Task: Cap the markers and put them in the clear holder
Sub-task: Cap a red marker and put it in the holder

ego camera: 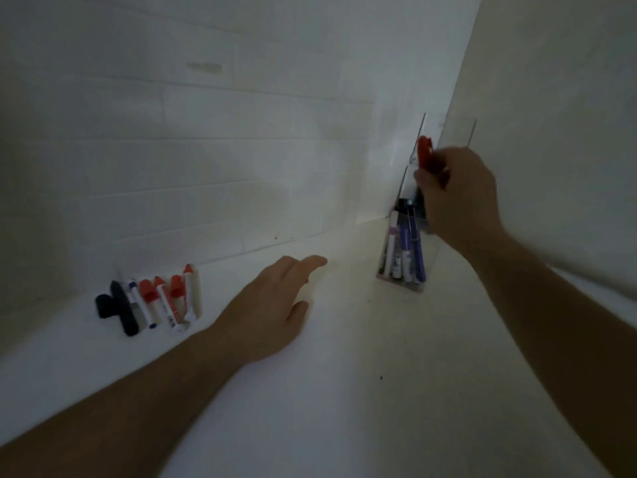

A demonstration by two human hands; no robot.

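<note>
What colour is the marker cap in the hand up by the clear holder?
Red. The cap sticks out above the right hand, seen in the head view.

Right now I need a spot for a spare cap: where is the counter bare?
Bare: between the left hand and the clear holder, and in front of both arms. Crowded: the row of markers by the wall.

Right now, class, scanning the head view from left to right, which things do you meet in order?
Black cap → row of loose markers → left hand → clear holder with markers inside → right hand holding a red-capped marker.
</note>
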